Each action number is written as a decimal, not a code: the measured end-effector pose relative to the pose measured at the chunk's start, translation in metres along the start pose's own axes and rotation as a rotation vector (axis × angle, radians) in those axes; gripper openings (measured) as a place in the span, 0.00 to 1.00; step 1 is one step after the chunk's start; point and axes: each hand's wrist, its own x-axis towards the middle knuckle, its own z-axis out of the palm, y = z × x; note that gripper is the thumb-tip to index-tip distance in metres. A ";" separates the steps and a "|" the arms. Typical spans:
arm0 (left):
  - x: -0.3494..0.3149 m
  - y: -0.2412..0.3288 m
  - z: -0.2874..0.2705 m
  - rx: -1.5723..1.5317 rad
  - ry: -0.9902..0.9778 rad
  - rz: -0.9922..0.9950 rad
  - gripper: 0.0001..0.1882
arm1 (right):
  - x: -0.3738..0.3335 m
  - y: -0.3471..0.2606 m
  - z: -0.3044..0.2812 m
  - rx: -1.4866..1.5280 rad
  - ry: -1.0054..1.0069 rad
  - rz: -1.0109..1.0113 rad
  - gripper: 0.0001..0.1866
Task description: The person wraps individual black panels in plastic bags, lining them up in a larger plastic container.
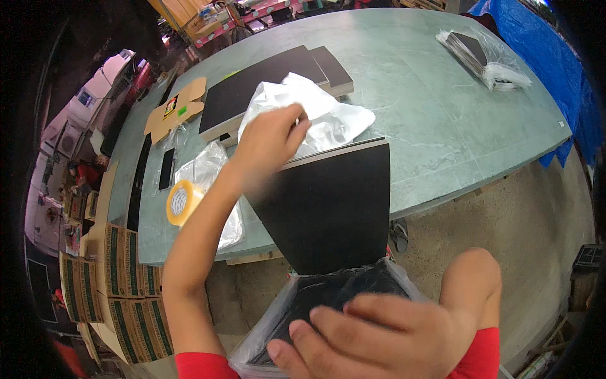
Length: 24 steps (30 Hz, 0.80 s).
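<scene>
We find the left hand pinching the upper corner of a flat black panel, which stands tilted over the near edge of the grey-green table, its lower end sunk in a clear plastic bag; the right hand lies open-fingered, pressed flat against the bagged end, clenching nothing. Behind the left hand we note a crumpled white plastic sheet lying on a stack of black panels; a roll of tape rests near the table's left end, and a flattened carton lies beyond it.
</scene>
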 end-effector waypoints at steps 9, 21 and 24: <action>0.053 -0.063 0.098 0.601 -0.036 0.403 0.18 | -0.025 0.006 -0.029 0.355 -0.351 0.057 0.20; 0.065 -0.069 0.086 0.183 0.691 0.115 0.03 | -0.104 0.000 0.073 1.326 -0.909 0.288 0.31; 0.057 -0.074 0.083 0.214 0.375 0.034 0.04 | -0.108 -0.003 0.076 1.286 -0.819 0.256 0.29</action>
